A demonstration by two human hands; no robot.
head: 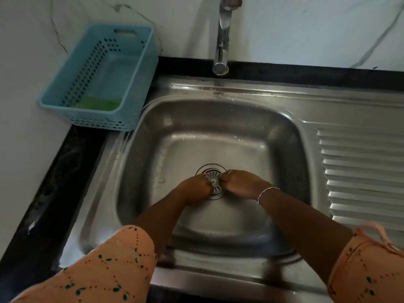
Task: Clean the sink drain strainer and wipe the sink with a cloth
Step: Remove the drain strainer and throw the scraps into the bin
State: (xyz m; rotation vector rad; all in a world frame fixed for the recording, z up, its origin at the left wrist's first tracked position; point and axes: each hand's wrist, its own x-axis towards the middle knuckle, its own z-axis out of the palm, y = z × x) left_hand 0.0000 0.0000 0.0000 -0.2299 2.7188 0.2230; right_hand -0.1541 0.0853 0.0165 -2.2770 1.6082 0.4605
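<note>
Both hands are down in the steel sink point(140, 162), meeting right over the drain strainer point(212, 174) at the middle of the basin floor. The left hand point(195, 187) comes in from the left with fingers curled, fingertips pressed on the strainer's left edge. The right hand point(241, 183), a thin bracelet point(267, 192) on its wrist, comes in from the right, fingers bunched tight on the centre knob. The strainer sits in its hole, its far half showing between and beyond the knuckles, the near half under the fingers. Whether either hand truly grips it or only presses, I cannot tell. Water beads dot the far rim under the tap point(222, 47). Far left on the counter stands a blue basket point(135, 88) with something green point(99, 104) lying inside.
</note>
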